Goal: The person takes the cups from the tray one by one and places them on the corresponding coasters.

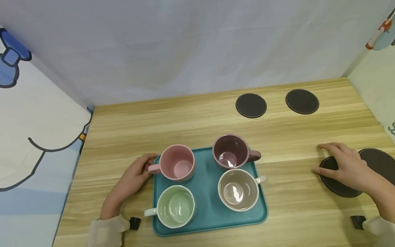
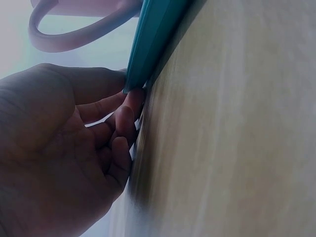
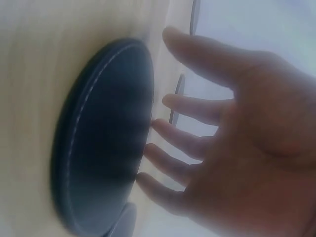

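In the head view, the tray (image 1: 205, 195) bears four mugs (image 1: 177, 163), the left hand (image 1: 134, 178) at its far left corner, the right hand (image 1: 348, 168) over a coaster (image 1: 336, 185) to its right. Left wrist: thumb and fingers pinch its edge, seemingly securing it; an opposite grip probably comes next. Right wrist: fingers spread. No writing is readable.

I am looking at a pale back wall (image 1: 191, 51), with faint creases running across it, standing behind a desk (image 1: 123, 133) that is showing light, streaky wood grain. To the left, a wall (image 1: 46, 113) is carrying a large cartoon print in white and blue with thick dark outlines. To the right, a pale wall (image 1: 370, 77) is meeting the back one at a corner, with red and light-blue print showing near the top. Soft light is filling the room.
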`<act>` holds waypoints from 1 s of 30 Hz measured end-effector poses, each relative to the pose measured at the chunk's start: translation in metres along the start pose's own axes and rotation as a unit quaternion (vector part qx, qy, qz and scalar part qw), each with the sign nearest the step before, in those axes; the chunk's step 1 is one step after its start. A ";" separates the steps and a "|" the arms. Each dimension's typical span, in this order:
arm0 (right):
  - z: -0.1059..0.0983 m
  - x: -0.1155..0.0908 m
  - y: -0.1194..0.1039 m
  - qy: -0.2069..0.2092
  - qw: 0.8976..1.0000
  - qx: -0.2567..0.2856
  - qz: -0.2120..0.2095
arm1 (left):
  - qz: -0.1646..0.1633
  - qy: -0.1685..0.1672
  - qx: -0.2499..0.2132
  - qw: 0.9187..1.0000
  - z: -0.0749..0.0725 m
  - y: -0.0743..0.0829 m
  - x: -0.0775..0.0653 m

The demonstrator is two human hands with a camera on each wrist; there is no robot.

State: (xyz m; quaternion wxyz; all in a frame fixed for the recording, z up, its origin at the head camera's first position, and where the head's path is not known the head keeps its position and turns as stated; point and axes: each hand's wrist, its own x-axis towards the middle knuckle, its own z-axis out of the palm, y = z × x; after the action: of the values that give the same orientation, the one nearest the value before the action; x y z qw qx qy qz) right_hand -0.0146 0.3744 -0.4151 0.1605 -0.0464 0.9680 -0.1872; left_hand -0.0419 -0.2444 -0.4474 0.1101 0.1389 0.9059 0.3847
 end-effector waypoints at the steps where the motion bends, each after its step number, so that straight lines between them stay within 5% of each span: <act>1: 0.000 -0.002 0.002 -0.001 1.000 0.000 0.004 | 0.001 0.000 -0.002 1.000 0.000 0.000 0.000; 15: 0.012 -0.029 0.030 0.034 0.998 -0.043 0.007 | -0.006 -0.001 -0.004 1.000 0.000 0.001 0.000; 30: 0.013 -0.035 0.009 0.023 0.997 -0.017 0.066 | -0.011 -0.004 -0.003 1.000 -0.001 0.004 0.001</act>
State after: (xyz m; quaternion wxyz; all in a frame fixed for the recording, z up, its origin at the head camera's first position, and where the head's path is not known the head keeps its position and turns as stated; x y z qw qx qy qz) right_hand 0.0225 0.3834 -0.4194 0.1491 0.0194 0.9755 -0.1607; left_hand -0.0421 -0.2423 -0.4444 0.1179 0.1304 0.9059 0.3854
